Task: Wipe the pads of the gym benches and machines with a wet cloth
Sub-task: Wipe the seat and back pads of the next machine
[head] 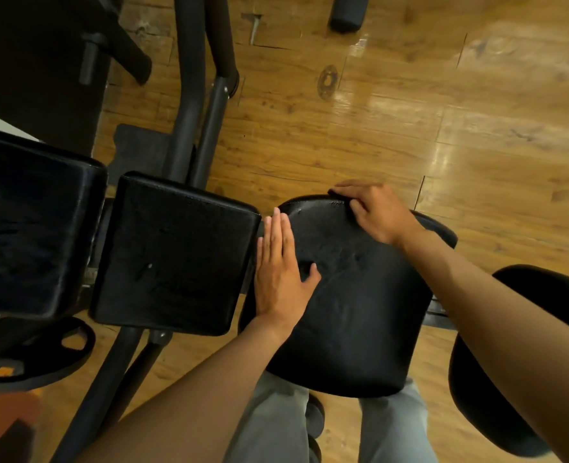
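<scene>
I have both hands on the black seat pad (350,295) that fills the lower centre of the frame. My left hand (281,272) lies flat on the pad's left edge, fingers straight and together, pointing toward the top of the frame, thumb spread out to the right. My right hand (373,212) sits at the pad's upper right rim with its fingers curled over the edge, gripping it. I see no cloth in either hand or anywhere in the frame, so I cannot tell where it is. The pad's long axis runs from the bottom of the frame toward the top, roughly in line with my left fingers, and its unwiped spread lies just right of that hand and below the right one. The square pad (176,255) sits just left of my left hand, across a narrow gap, with a larger back pad (32,228) further left. I judge the left hand nearer to either surface for a sweep.
</scene>
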`<state>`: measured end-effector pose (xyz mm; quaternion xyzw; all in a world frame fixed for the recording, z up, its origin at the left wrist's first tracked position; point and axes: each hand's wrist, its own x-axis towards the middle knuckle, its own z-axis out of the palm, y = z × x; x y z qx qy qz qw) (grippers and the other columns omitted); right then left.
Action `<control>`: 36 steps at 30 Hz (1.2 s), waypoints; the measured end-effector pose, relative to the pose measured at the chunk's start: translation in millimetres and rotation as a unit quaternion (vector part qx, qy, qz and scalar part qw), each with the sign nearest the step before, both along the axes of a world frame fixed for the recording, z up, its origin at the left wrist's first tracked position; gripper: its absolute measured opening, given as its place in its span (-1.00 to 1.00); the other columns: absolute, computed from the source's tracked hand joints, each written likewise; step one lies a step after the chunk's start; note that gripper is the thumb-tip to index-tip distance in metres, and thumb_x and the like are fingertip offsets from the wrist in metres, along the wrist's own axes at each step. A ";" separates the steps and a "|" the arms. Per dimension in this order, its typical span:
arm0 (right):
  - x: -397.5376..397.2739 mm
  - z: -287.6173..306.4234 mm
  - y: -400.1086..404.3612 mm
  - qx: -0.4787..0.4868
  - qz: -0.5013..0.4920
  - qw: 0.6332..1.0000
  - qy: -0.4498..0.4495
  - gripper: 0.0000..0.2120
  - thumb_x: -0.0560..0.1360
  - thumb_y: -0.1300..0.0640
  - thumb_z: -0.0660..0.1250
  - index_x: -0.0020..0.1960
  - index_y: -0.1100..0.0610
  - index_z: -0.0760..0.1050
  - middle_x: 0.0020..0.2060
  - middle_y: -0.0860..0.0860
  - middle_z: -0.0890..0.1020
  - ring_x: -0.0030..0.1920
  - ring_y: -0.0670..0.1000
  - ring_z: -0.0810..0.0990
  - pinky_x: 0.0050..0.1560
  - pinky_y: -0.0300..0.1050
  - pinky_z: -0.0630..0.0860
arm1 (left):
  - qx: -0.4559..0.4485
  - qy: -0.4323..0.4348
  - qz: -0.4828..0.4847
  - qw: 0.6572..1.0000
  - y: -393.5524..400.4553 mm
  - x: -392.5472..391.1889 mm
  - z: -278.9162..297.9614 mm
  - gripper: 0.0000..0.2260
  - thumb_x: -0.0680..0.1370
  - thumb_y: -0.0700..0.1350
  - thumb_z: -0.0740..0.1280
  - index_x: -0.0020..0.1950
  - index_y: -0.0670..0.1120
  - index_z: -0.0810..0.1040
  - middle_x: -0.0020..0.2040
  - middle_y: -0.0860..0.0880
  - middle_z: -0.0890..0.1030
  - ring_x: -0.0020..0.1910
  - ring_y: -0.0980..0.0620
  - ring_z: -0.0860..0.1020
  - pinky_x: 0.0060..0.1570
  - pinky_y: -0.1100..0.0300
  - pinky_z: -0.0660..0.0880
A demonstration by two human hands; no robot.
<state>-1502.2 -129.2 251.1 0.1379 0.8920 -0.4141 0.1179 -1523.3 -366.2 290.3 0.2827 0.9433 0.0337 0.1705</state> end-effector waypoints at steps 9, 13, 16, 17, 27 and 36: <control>129.4 -52.7 69.0 0.010 -0.120 0.989 -0.084 -0.57 0.56 0.33 0.19 0.41 0.28 0.50 0.36 0.22 0.55 0.39 0.25 0.50 0.46 0.06 0.33 | -0.029 0.005 0.044 0.999 19.5 32.7 0.6 -0.13 0.59 -0.07 0.35 0.68 -0.17 -0.18 0.68 -0.10 -0.24 0.66 -0.05 -0.21 0.63 -0.05 0.03; 144.0 -65.8 79.5 0.026 -0.102 0.987 -0.125 -0.51 0.53 0.38 0.25 0.46 0.27 0.44 0.41 0.21 0.50 0.40 0.27 0.47 0.45 0.03 0.34 | -0.040 -0.030 0.007 0.999 31.5 56.6 -0.8 -0.10 0.57 -0.14 0.36 0.68 -0.13 -0.22 0.68 -0.06 -0.28 0.66 -0.02 -0.23 0.63 -0.02 0.02; 145.5 -60.7 71.9 0.053 -0.088 0.988 -0.112 -0.43 0.54 0.39 0.25 0.54 0.28 0.31 0.47 0.24 0.41 0.40 0.32 0.42 0.44 0.11 0.35 | -0.059 -0.035 -0.003 0.998 38.9 68.9 6.8 -0.12 0.57 -0.14 0.33 0.68 -0.12 -0.22 0.68 -0.06 -0.25 0.65 -0.01 -0.24 0.64 -0.01 -0.03; 148.8 -56.2 68.0 0.075 -0.094 0.988 -0.101 -0.42 0.54 0.40 0.24 0.56 0.28 0.28 0.47 0.25 0.39 0.38 0.34 0.42 0.42 0.15 0.38 | -0.064 -0.035 -0.011 0.997 42.7 70.2 11.8 -0.15 0.58 -0.13 0.31 0.68 -0.12 -0.21 0.68 -0.05 -0.24 0.65 -0.01 -0.24 0.64 -0.01 -0.06; 184.3 51.0 49.0 0.276 -0.187 0.942 -0.045 -0.37 0.38 0.53 0.29 0.44 0.32 0.37 0.34 0.34 0.44 0.18 0.40 0.49 0.21 0.26 0.47 | -0.035 0.036 -0.242 0.969 129.1 54.1 83.1 -0.28 0.66 -0.01 0.26 0.68 -0.13 -0.07 0.69 -0.08 -0.11 0.67 -0.05 -0.11 0.63 -0.01 -0.17; 240.7 227.3 87.1 0.448 -0.306 0.838 0.056 -0.49 0.46 0.40 0.18 0.40 0.25 0.44 0.37 0.33 0.46 0.26 0.29 0.31 0.25 0.29 0.47 | 0.180 0.076 -0.318 0.928 209.1 113.3 204.7 -0.27 0.50 -0.20 0.41 0.63 -0.11 0.21 0.66 -0.07 0.18 0.64 -0.05 0.15 0.62 -0.01 0.04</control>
